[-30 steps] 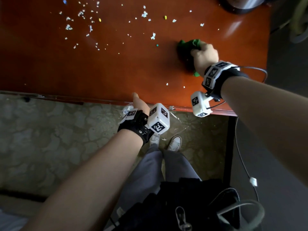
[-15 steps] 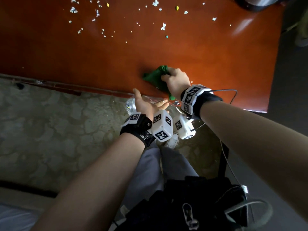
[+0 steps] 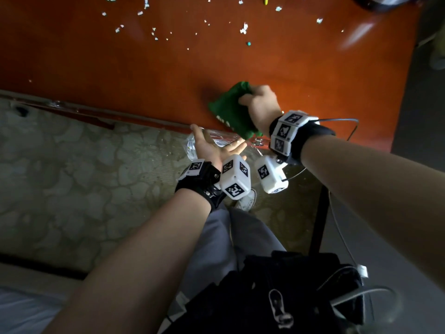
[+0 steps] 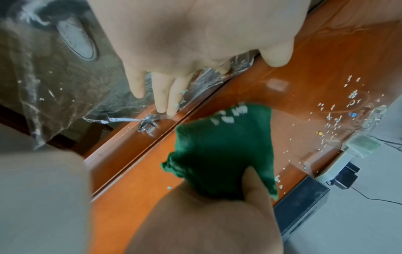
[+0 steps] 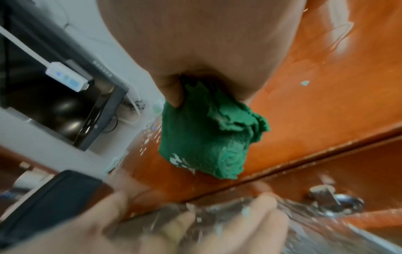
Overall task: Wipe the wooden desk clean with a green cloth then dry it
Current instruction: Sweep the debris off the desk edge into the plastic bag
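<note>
- Head view: your right hand (image 3: 261,106) grips the bunched green cloth (image 3: 231,109) on the wooden desk (image 3: 301,68), close to its near edge, with white bits stuck to the cloth's lower side. Your left hand (image 3: 214,145) sits palm up just under that edge, fingers loosely spread, with a clear plastic bag (image 3: 192,145) beneath it. Paper scraps (image 3: 243,28) lie scattered across the far part of the desk, well apart from the cloth; bare wood lies between. A round metal object (image 3: 385,1) sits at the far right corner. The desk's right edge is near your right wrist, with grey floor beyond it.
- Left wrist view: your left hand's fingers (image 4: 165,92) are straight and rest on the plastic bag (image 4: 65,86) at the desk's front edge, next to a metal drawer pull (image 4: 147,124) that the head view barely shows. The cloth (image 4: 226,147) is pinched under your right thumb (image 4: 253,182). A white shoe (image 4: 76,41) shows through the bag. A black box (image 4: 302,204) stands at the far edge beyond the scraps.
- Right wrist view: the thumb (image 5: 172,91) and palm clamp the cloth (image 5: 206,137), which hangs just above the front edge. Your left hand (image 5: 152,223) is blurred below it. A white power strip (image 5: 67,79) hangs on the wall.
</note>
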